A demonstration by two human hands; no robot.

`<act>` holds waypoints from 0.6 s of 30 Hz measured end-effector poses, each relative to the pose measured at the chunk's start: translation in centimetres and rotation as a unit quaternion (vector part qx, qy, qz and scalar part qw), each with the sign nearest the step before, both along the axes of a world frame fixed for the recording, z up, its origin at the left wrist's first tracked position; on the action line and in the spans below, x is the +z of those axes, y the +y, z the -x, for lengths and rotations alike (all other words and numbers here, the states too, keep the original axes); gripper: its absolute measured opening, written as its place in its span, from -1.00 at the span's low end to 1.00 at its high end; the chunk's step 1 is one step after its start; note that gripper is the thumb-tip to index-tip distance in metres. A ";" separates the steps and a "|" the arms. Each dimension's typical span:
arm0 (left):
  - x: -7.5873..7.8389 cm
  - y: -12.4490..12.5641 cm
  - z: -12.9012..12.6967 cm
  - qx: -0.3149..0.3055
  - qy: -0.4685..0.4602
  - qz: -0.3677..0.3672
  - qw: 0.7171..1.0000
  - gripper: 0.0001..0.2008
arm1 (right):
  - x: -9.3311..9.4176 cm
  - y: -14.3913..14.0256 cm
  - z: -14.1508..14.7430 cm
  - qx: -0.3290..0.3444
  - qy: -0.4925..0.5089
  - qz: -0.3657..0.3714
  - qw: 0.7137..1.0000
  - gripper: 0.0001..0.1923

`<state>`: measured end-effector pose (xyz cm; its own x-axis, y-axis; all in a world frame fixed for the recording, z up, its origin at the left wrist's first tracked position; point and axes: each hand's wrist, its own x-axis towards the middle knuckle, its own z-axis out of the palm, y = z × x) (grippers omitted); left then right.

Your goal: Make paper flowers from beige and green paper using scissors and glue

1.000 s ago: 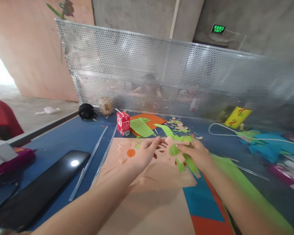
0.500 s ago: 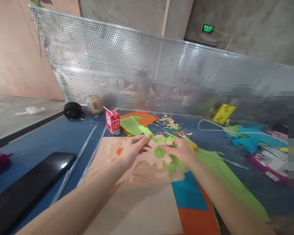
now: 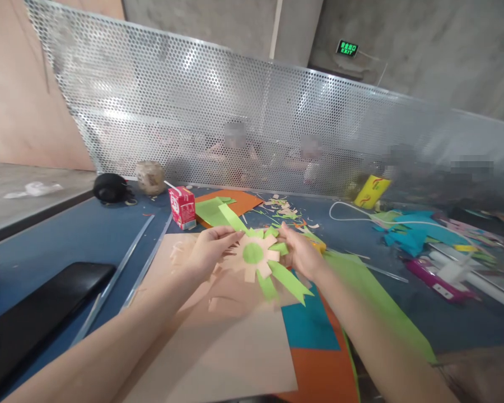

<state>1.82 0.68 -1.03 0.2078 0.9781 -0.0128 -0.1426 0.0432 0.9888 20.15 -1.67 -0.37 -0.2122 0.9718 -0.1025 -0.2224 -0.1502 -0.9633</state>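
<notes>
A paper flower [image 3: 253, 253] is held up in front of me, its round green centre facing my way. Peach petals ring the centre, and light green strips stick out behind them, a long notched one at lower right. My left hand [image 3: 212, 249] pinches the flower's left edge, fingers and thumb together. At the opposite edge, my right hand [image 3: 304, 253] grips it with the fingertips partly hidden behind the petals. Beneath lies a large peach paper sheet [image 3: 231, 350], with curled peach paper pieces on its upper part.
A red drink carton [image 3: 182, 208] with a straw stands beyond my left hand. Teal [image 3: 311, 324] and orange paper stick out under the peach sheet. A long green sheet [image 3: 373, 296] lies right, a black phone-like slab [image 3: 46, 308] left. Perforated metal screen [image 3: 201, 106] closes the back.
The flower has turned flatter toward me, showing its whole centre and the long green strip at lower right. My right hand has moved to its right edge. The view has shifted slightly right.
</notes>
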 end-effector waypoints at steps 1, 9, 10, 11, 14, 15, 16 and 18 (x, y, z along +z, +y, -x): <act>0.0 0.0 0.1 -0.002 0.005 0.000 1.000 -0.77 | 0.1 0.1 -0.1 0.010 0.009 0.013 1.000 -0.62; 0.1 -0.2 -0.2 -0.041 0.034 0.012 0.999 -0.75 | -0.7 0.4 -0.5 0.038 -0.108 -0.075 0.991 -0.58; 0.2 -0.3 -0.3 -0.043 0.038 0.014 0.998 -0.74 | -0.8 0.4 -0.6 0.036 -0.149 -0.082 0.985 -0.55; 0.2 -0.4 -0.3 -0.043 0.040 0.015 0.998 -0.73 | -1.0 0.4 -0.6 0.031 -0.186 -0.085 0.978 -0.53; 0.3 -0.4 -0.4 -0.024 0.024 0.023 0.999 -0.69 | -1.2 0.5 -0.6 0.011 -0.242 -0.090 0.966 -0.60; 0.2 -0.3 -0.4 -0.015 0.014 0.028 0.999 -0.68 | -1.2 0.6 -0.7 0.001 -0.239 -0.096 0.966 -0.61; 0.1 -0.2 -0.3 -0.004 0.002 0.032 0.999 -0.68 | -1.2 0.6 -0.8 -0.011 -0.231 -0.102 0.968 -0.63; -0.2 0.1 -0.3 0.010 -0.024 0.040 0.999 -0.69 | -1.2 0.7 -0.9 -0.036 -0.211 -0.110 0.970 -0.64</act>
<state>2.09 0.80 -1.19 0.1899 0.9784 -0.0819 -0.1908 0.1186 0.9744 21.02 -0.96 -1.59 -0.1262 0.9909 0.0464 0.1975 0.0709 -0.9777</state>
